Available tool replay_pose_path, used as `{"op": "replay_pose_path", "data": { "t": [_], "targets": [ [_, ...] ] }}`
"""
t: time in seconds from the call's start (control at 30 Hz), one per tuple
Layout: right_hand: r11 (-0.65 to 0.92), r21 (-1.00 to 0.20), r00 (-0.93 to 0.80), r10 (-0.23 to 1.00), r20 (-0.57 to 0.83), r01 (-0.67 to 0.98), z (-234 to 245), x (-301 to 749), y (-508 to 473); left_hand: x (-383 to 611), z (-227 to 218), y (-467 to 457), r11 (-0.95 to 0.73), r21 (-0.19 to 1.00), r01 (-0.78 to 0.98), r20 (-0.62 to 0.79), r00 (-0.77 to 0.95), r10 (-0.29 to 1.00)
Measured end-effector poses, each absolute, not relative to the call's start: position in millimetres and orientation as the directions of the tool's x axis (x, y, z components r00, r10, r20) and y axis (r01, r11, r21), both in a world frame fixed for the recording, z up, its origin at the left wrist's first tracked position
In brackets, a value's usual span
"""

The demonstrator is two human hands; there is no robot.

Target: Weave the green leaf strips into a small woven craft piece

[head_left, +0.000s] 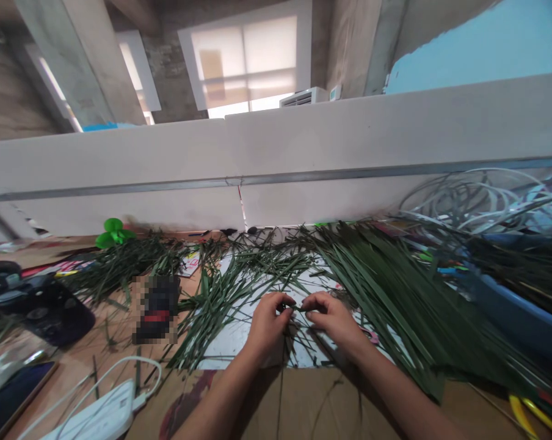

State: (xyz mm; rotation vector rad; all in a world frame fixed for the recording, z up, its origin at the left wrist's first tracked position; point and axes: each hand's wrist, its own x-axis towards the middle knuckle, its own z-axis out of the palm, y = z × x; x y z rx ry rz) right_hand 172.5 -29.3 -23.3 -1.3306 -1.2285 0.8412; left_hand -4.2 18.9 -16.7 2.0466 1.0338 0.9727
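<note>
Above a white sheet [230, 342] strewn with cut green leaf strips [221, 293], my two hands meet fingertip to fingertip. A small piece of green leaf strip [298, 308] spans the short gap between them. My left hand [271, 321] pinches one end of it between thumb and fingers. The other end is pinched by my right hand [333, 318]. Thin strands trail down below the left fingers. To the right of my right hand lies a large bundle of long green leaves [395, 293]. How the strip is folded or knotted is too small to tell.
A blue basin [509, 299] full of dark leaves stands at right, with coiled white tubing [459, 198] behind it. At left are a black bottle-like container [51, 311], a white power bank with cable [97, 415] and a phone [14, 397]. A white partition [303, 201] closes the back.
</note>
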Motion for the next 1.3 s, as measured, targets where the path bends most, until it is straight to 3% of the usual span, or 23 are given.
{"op": "replay_pose_path", "data": {
  "t": [0.23,0.4,0.73,0.87,1.03,1.3],
  "targets": [
    [0.155,-0.827,0.280,0.894,0.350,0.540,-15.8,174.5,-34.1,-3.0,-13.3,17.4,-0.465,0.844,0.268,0.352,0.378,0.856],
    [0.166,-0.769,0.270,0.874,0.405,0.617,-14.2,175.0,-34.8,-2.5,-13.1,16.8,-0.446,0.861,0.245,0.337,0.382,0.860],
    [0.202,-0.874,0.254,0.906,0.338,0.442,-16.9,177.5,-30.1,-1.8,-24.8,22.7,-0.314,0.917,0.246,0.213,0.363,0.907],
    [0.135,-0.974,0.294,0.938,0.184,0.180,-21.2,176.2,-28.1,-2.4,-26.2,22.4,-0.304,0.924,0.232,0.202,0.377,0.904],
    [0.048,-0.997,0.318,0.948,0.029,-0.054,-32.0,175.5,-24.4,-3.0,-21.8,18.1,-0.366,0.876,0.315,0.243,0.367,0.898],
    [0.034,-0.999,0.312,0.950,0.021,-0.037,-27.3,170.4,-26.8,-0.6,-33.1,26.0,-0.280,0.939,0.198,0.241,0.198,0.950]
  ]
}}
